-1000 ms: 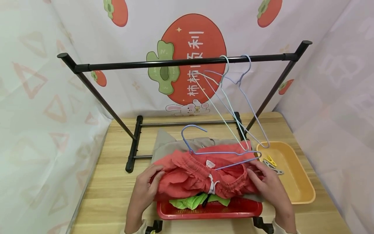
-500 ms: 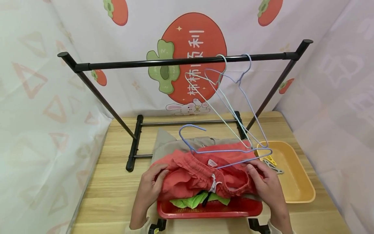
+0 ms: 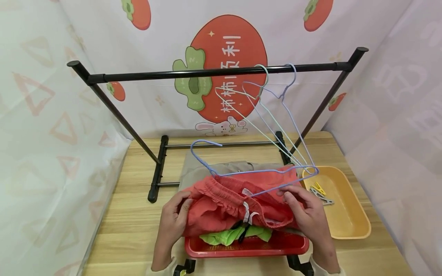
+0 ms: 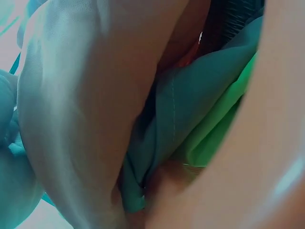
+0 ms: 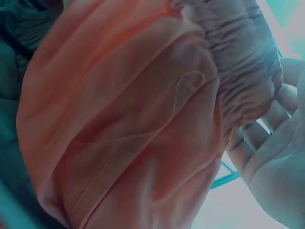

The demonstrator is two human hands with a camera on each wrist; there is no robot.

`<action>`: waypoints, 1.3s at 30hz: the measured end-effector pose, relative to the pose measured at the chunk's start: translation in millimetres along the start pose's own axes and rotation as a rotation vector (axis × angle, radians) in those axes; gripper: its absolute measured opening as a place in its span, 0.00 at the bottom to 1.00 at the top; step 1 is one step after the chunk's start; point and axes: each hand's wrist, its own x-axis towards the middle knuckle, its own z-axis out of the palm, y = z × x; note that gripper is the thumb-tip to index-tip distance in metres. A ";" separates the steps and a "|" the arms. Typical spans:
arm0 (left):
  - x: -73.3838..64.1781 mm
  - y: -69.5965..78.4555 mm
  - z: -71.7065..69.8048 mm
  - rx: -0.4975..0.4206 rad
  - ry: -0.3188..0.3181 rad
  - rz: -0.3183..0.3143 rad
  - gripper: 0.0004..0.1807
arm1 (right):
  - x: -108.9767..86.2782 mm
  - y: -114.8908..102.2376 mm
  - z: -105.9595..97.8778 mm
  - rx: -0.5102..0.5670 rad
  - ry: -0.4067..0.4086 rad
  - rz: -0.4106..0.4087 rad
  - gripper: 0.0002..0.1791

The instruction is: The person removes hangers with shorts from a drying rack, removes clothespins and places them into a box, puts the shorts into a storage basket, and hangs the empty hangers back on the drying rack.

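Note:
My left hand (image 3: 174,216) grips the left side of red shorts (image 3: 205,218), with the thumb in front of the cloth. My right hand (image 3: 309,212) pinches the right side of their waistband, its fingertips close to the lower bar of a blue hanger (image 3: 248,171). That hanger lies tilted across the shorts, hook to the left, with part of its lower bar hidden in the waist opening. A white drawstring (image 3: 246,212) hangs at the front. In the right wrist view, the gathered waistband (image 5: 243,52) reaches my fingers (image 5: 240,148). Cloth and skin fill the left wrist view.
Beneath the shorts are grey clothes (image 3: 197,168) and lime-green cloth (image 3: 226,237) over a red basket (image 3: 248,251). A black rack (image 3: 203,73) behind carries a pale green hanger (image 3: 238,115) and another blue hanger (image 3: 293,119). An orange tray (image 3: 348,214) holds several clothes pegs (image 3: 321,195).
The blue hanger has shifted left and slightly up, its hook now further left. My right hand has moved left along the waistband. The pale green hanger's left end has swung left on the rack.

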 end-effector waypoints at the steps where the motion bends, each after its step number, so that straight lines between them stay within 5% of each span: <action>1: -0.5 -0.5 0.4 -0.008 0.004 -0.007 0.18 | 1.6 -0.5 1.3 0.004 -0.014 -0.005 0.15; 15: -1.4 10.1 2.2 -0.222 0.004 -0.025 0.14 | 10.1 -17.5 25.3 -0.060 -0.100 -0.092 0.17; 39: -7.5 22.3 11.5 -0.410 -0.019 -0.041 0.11 | 49.6 -78.5 107.9 0.032 -0.182 -0.175 0.08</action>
